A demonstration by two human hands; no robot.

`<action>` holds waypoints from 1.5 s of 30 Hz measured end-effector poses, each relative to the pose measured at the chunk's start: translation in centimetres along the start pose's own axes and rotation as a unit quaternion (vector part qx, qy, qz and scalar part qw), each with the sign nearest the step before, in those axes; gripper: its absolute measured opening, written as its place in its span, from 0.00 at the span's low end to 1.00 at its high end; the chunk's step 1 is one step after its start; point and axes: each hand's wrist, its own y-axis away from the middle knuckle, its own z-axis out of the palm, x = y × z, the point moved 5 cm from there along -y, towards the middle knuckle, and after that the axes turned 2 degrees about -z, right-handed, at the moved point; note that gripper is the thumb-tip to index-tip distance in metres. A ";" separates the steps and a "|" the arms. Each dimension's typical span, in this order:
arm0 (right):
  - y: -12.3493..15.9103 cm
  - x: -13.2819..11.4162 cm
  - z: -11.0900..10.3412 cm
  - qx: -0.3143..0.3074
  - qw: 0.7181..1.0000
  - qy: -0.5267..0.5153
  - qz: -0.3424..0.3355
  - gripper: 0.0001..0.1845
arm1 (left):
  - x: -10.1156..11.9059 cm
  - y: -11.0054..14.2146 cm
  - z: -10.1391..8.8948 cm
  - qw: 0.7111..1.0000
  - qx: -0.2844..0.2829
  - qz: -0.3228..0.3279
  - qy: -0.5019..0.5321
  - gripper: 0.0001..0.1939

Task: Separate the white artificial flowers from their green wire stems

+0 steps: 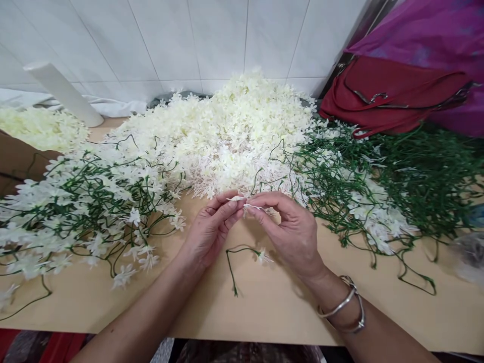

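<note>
My left hand pinches a small white artificial flower petal piece between thumb and fingers. Close beside it, my right hand also has thumb and forefinger closed on a white artificial flower piece. The fingertips of both hands nearly meet above the table. Just below them lies a single green stem with a white flower at one end. Behind my hands spreads a large heap of loose white flower heads.
Finished-looking white flowers on green stems are piled at left. Bare green stems lie at right, below a red handbag and purple fabric. A white roll leans near the tiled wall. The table is tan.
</note>
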 end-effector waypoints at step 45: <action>-0.6 3.0 -0.8 0.042 0.983 -0.121 0.129 0.04 | 1.8 3.3 2.2 0.929 -0.060 0.232 -0.282 0.17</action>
